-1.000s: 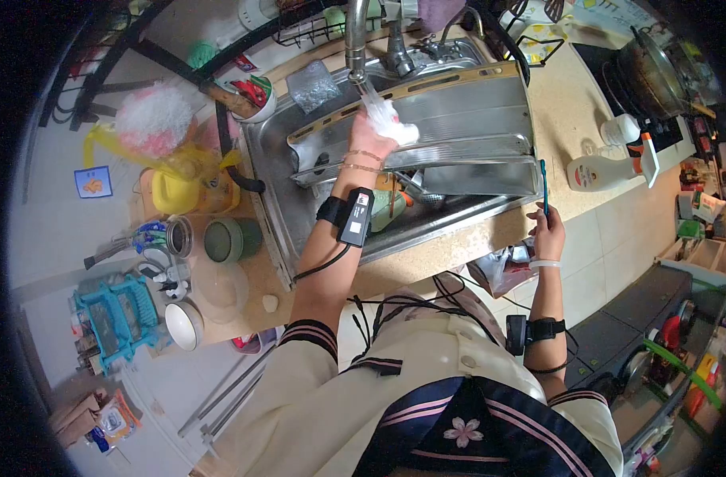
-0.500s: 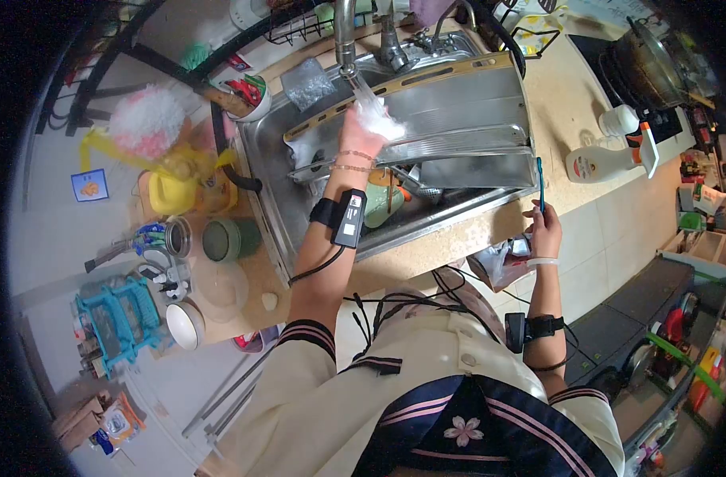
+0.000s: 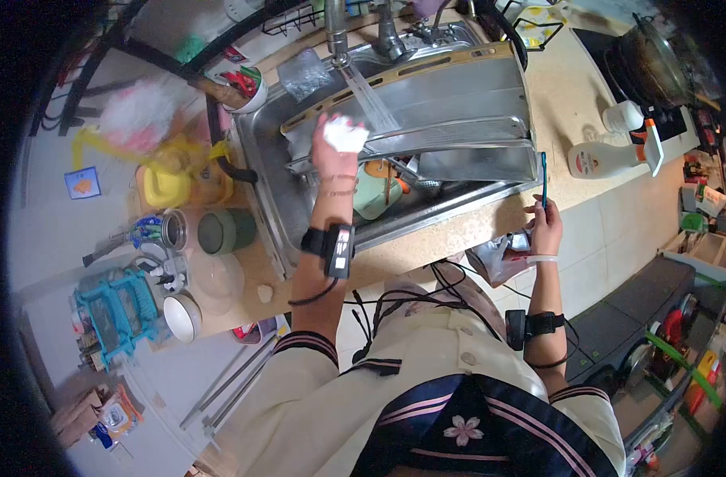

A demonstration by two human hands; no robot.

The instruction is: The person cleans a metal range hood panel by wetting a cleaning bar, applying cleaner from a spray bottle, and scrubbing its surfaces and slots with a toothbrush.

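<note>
My left hand (image 3: 336, 159) is closed around a wet white wad (image 3: 345, 135), perhaps a cloth or sponge. It hovers over the near left part of a large metal panel (image 3: 450, 95) with a yellowish edge, propped across the sink (image 3: 271, 195). From the faucet (image 3: 337, 40), water (image 3: 371, 99) runs onto the panel, beyond the left hand. At the counter's front edge, my right hand (image 3: 546, 225) grips a slim teal stick (image 3: 543, 179) that looks like a toothbrush, held upright beside the panel's right end. Partly under the panel sits a pale green dish or board (image 3: 375, 195).
A white spray bottle (image 3: 605, 159) lies on the counter at right, near the stove with a pot (image 3: 649, 67). At left are a green container (image 3: 222, 230), a white bowl (image 3: 182, 318) and a teal rack (image 3: 116, 318). A plastic bag (image 3: 502, 258) hangs below the counter.
My left hand has drawn back and left, out of the water stream, with the white wad. The stream now falls straight onto the panel. My right hand has barely moved.
</note>
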